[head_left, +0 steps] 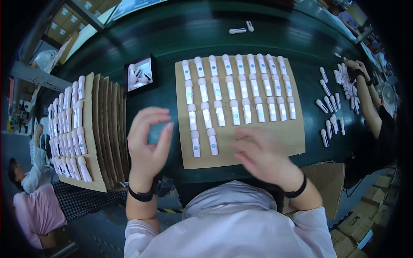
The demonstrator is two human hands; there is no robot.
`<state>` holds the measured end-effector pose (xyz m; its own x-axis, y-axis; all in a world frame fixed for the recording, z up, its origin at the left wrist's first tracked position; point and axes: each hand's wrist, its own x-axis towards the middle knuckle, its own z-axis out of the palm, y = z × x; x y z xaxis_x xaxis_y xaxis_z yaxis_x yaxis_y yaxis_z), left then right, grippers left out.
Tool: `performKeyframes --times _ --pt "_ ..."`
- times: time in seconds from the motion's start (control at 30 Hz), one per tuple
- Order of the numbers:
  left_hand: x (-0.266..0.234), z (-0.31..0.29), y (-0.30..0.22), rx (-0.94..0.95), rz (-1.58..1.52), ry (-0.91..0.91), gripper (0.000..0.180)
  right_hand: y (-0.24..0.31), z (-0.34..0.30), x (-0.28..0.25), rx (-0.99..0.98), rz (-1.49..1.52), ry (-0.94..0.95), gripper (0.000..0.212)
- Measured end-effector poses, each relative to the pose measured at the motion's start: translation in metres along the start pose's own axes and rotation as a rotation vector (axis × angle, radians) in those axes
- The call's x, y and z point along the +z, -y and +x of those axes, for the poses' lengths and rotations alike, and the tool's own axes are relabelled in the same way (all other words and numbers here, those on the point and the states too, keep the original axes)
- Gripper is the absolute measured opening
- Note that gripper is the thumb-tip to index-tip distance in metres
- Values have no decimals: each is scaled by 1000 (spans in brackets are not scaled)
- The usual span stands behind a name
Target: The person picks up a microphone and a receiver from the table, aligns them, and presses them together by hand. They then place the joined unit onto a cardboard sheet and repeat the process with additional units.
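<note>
In front of me lies a brown cardboard sheet [275,137] with rows of small pale wand-shaped devices, each with a rounded head; many show a round bluish spot. Two of these devices stand alone in the nearest row, one of them a wand-shaped device [213,142] left of my right hand. My left hand [146,144] hovers at the sheet's left edge, thumb and curved fingers apart, holding nothing. Over the sheet's near part is my right hand [264,157], blurred by motion, its fingers spread and nothing visible in them.
A black box [151,81] with loose devices sits at the back left. Cardboard layers [114,133] are piled at left, devices on top. Loose wands [330,103] lie at right, near another person's arms [368,92]. Two more devices [237,31] lie far back on the green table [180,34].
</note>
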<state>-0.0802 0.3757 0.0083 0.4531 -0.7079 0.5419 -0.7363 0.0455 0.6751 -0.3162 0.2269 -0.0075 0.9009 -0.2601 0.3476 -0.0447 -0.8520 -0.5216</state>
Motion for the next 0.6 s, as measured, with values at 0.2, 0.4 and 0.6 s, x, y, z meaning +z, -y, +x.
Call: performKeyframes --times 0.2,0.4,0.6 --pt "1 90 -3 80 123 190 14 -44 25 -100 -43 -325 -65 28" --pt "39 188 23 99 573 484 21 -147 94 -158 3 -675 59 23" --pt "95 255 52 146 934 789 20 -241 174 -149 -83 -962 154 27"
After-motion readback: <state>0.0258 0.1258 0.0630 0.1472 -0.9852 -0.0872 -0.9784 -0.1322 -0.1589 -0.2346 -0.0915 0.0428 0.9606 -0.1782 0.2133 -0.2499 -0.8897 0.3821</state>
